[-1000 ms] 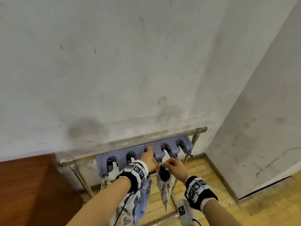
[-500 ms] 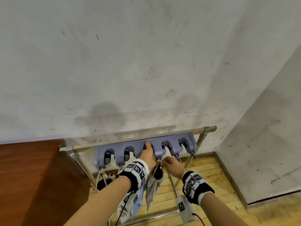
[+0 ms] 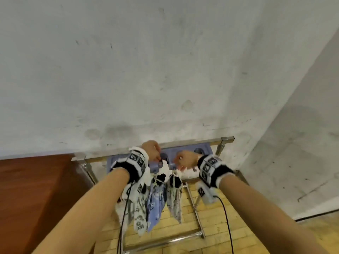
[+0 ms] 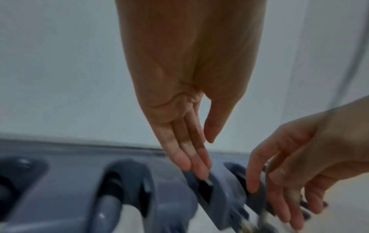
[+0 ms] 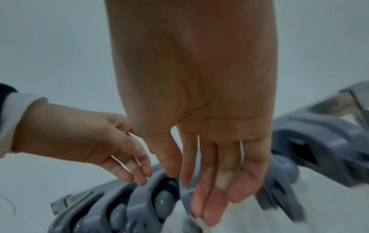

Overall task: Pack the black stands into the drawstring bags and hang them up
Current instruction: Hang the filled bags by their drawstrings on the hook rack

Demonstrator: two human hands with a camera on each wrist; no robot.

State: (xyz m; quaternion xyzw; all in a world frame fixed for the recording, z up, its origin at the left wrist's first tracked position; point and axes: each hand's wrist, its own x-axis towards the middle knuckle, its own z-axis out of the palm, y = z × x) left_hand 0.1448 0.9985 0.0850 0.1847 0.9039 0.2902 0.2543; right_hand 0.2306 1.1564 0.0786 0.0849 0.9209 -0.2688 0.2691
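Observation:
Three drawstring bags hang under a grey-blue hook rack [image 3: 172, 153] on a metal rail: a leaf-print white bag [image 3: 139, 208], a blue bag [image 3: 156, 204] and a grey-print white bag [image 3: 175, 198]. Black stands [image 3: 175, 181] show in the bags' mouths. My left hand [image 3: 153, 153] lies with straight fingers on a hook housing [image 4: 217, 189]. My right hand [image 3: 184, 160] is just to its right, above the grey-print bag. Its fingers [image 5: 209, 181] are straight, and a pale cord [image 5: 221, 178] runs along them.
The rail [image 3: 201, 142] stands on a metal frame [image 3: 194, 208] against a white wall, near a corner on the right. A brown wooden surface [image 3: 36, 189] is at the left. Yellow wood flooring [image 3: 183, 231] lies below. Empty hooks [image 5: 319, 141] remain at the rack's right end.
The grey-print bag went from my right hand's pinch to hanging from the rack. My right hand's fingers straightened and moved right. My left hand stayed on the rack.

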